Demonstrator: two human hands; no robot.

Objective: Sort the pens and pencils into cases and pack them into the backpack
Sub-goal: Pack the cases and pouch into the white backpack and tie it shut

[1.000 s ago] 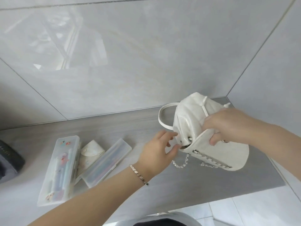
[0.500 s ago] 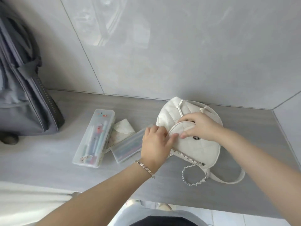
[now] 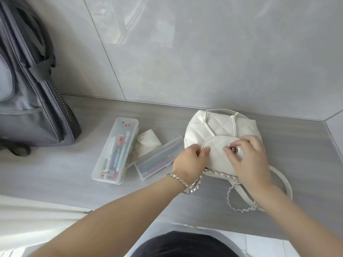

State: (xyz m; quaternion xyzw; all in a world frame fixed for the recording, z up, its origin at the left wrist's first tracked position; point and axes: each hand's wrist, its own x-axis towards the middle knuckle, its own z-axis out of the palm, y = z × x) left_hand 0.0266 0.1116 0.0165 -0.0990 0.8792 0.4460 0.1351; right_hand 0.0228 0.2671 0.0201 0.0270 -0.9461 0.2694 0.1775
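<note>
On the grey stone ledge (image 3: 55, 173), a white quilted leather backpack (image 3: 213, 127) lies flat, front up, so both hands can work its flap (image 3: 217, 147). Top faces the wall, base and chain strap (image 3: 239, 206) face the person; long axis runs wall-to-edge. The left hand (image 3: 187, 162) is curled and pinches the flap's left edge, steadying it. The right hand (image 3: 248, 160) has thumb and forefinger closed on the metal turn clasp (image 3: 233, 149), probably to unlock it, though the fingers half cover it. Both filled cases wait outside, left of the backpack: the long clear stickered case (image 3: 116, 151) points nearly at the wall, and the smaller clear case (image 3: 159, 160) lies diagonal, far end near the backpack.
</note>
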